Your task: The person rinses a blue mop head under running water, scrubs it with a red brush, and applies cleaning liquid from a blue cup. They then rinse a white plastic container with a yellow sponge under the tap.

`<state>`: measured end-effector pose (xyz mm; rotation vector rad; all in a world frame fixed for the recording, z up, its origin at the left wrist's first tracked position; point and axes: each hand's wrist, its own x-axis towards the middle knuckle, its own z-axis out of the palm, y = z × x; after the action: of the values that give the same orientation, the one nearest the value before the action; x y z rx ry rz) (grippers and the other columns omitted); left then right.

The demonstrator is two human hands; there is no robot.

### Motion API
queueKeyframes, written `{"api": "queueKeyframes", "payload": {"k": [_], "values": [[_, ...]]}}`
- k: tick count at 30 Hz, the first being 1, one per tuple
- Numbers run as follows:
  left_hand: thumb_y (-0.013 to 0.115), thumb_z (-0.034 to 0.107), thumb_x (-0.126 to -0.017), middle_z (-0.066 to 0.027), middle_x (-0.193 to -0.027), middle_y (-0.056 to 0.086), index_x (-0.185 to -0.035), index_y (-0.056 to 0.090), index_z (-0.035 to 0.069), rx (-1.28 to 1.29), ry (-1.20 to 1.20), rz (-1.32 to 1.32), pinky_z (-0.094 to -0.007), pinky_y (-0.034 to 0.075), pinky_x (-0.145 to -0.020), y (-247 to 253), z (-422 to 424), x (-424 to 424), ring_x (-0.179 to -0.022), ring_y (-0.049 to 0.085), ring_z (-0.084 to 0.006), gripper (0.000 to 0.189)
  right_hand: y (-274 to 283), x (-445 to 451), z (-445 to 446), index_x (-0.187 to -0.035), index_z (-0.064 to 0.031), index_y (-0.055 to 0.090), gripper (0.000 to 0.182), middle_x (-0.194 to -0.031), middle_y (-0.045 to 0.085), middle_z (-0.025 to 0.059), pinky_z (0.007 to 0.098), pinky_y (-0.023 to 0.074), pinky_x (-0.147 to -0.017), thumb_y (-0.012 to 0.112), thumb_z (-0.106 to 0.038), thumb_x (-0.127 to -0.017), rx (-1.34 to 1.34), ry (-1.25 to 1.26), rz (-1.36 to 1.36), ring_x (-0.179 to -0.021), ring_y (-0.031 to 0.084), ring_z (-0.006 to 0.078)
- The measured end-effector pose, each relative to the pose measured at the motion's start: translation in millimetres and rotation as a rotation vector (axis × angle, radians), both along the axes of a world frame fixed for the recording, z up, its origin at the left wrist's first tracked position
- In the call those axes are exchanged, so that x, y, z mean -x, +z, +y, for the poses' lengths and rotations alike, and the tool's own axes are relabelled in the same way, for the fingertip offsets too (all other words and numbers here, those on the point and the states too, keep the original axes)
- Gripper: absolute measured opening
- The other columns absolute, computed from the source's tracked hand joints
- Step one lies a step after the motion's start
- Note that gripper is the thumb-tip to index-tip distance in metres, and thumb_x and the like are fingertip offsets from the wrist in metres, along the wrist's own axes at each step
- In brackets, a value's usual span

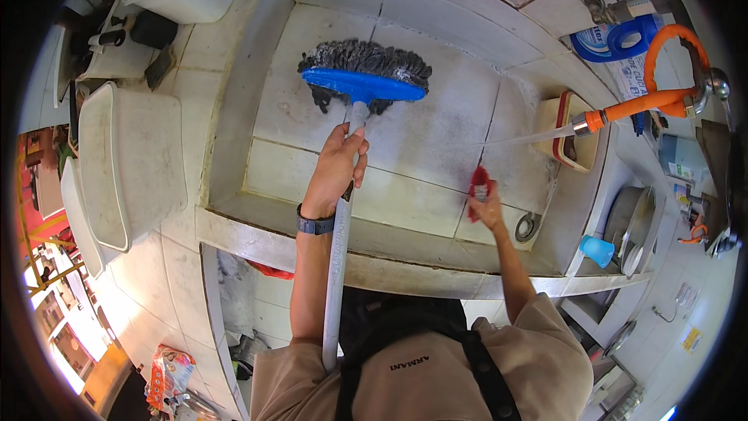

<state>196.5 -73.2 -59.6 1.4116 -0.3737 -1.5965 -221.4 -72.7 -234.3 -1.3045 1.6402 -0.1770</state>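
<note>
My left hand (345, 158) grips the grey pole of a blue-headed mop (362, 83). Dark, wet strands with some suds hang from the mop head, which is over the floor of a white tiled basin (409, 193); whether it rests on the tiles I cannot tell. The pole runs down along my left forearm to my shoulder. My right hand (486, 207) holds a red scrubbing brush (480, 187) low over the basin, left of the round drain (527, 226). Water streams leftward from an orange hose (619, 110) above it.
A cream container with a red rim (561, 128) sits at the basin's right end. Beyond the rim stands a blue detergent bottle (613, 40). A blue cup (596, 251) and metal pots (628, 228) are at the right. White plastic tubs (131, 166) stand on the left ledge.
</note>
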Motion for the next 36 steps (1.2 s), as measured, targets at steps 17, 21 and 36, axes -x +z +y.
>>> {"api": "queueKeyframes", "payload": {"k": [17, 21, 36], "values": [[0.037, 0.037, -0.098, -0.0327, -0.094, 0.063, -0.111, 0.047, -0.001, -0.234, -0.489, -0.846, -0.0554, 0.047, -0.076, -156.5, 78.4, 3.9, -0.085, 0.061, -0.0487, 0.041, 48.4, -280.6, -101.4, -0.126, -0.0029, 0.047, 0.073, -0.109, 0.057, 0.0186, 0.0465, 0.0439, -0.086, 0.077, -0.039, -0.070, 0.790, 0.441, 0.186, -0.101, 0.056, 0.0347], [0.037, 0.036, -0.098, -0.0313, -0.091, 0.064, -0.110, 0.047, -0.001, -0.224, -0.522, -0.895, -0.0574, 0.046, -0.078, -147.1, 77.9, 2.7, -0.088, 0.060, -0.0502, 0.040, 39.3, -289.4, -90.0, -0.124, -0.0029, 0.047, 0.075, -0.109, 0.058, 0.0206, 0.0445, 0.0426, -0.085, 0.079, -0.040, -0.068, 0.755, 0.751, 0.192, -0.100, 0.057, 0.0361], [0.047, 0.025, -0.095, -0.0111, -0.068, 0.066, -0.120, 0.048, -0.007, -0.060, -0.618, -1.547, -0.0394, 0.052, -0.052, -143.6, 84.0, 43.8, -0.058, 0.066, -0.0276, 0.040, -28.8, -255.7, -221.8, -0.134, -0.0149, 0.049, 0.062, -0.118, 0.061, 0.0210, 0.0435, 0.0466, -0.092, 0.067, -0.044, -0.082, 0.504, 0.556, 0.127, -0.108, 0.058, 0.0387]]}}
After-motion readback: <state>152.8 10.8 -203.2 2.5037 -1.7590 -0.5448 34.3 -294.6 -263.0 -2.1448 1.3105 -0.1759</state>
